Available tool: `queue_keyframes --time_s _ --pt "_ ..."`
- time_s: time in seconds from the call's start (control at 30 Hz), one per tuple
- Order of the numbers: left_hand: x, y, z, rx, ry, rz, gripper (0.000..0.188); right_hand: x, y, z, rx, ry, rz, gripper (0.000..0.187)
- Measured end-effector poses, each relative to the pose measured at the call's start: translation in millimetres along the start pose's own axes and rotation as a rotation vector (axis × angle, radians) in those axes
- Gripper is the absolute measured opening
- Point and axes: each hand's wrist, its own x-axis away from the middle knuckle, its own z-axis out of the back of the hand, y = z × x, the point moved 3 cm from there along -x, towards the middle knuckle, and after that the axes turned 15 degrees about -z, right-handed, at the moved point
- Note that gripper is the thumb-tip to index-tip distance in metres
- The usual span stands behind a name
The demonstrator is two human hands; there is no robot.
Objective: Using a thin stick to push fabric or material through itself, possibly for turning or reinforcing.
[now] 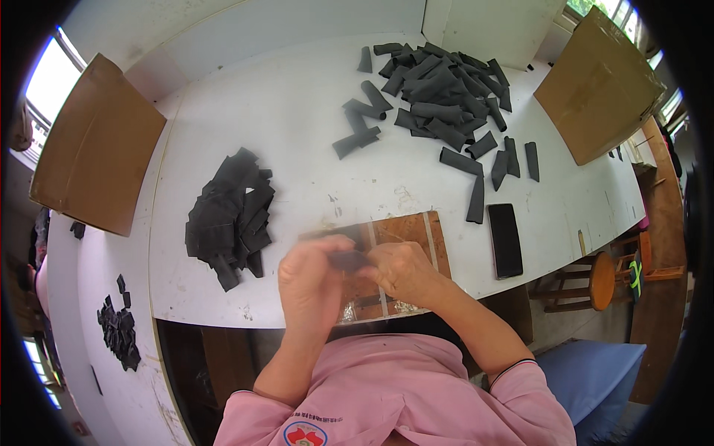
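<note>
A small dark grey piece of fabric-like material (347, 259) is between my hands, slightly blurred. My left hand (309, 271) has its fingers and thumb closed on the left end of the piece. The other end is pinched by my right hand (401, 269), its fingers curled. Both hands are above a brown board (405, 229) with pale strips across it, at the table's near edge. Left of the hands lies a heap of flat dark pieces (227, 223). Far off, toward the right, dark grey tube-shaped pieces (442, 85) form a larger pile, with several loose ones around it.
A black phone (506, 241) lies on the white table (297, 171) right of the board. Cardboard boxes stand at the left (100, 149) and far right (599, 89). Another small dark heap (119, 334) rests on the surface at left. A wooden stool (601, 281) stands at right.
</note>
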Motion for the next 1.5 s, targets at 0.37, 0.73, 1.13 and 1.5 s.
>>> queue_keyframes --time_s 0.37,0.73,1.13,1.5 --pt "-22 -16 48 -1.085 -0.136 -0.120 0.022 -26 -35 57 -0.264 -0.117 -0.105 0.039" --pt "-28 -43 101 -1.649 -0.528 -0.482 0.015 33 18 2 -0.486 0.002 -0.626 0.026" --pt "54 -3 57 -0.588 -0.006 0.248 0.010 55 -17 -44 -0.523 0.149 -0.403 0.013" --pt "65 12 38 -0.372 0.175 0.399 0.018 61 -17 -34 -0.084 0.439 -0.081 0.024"
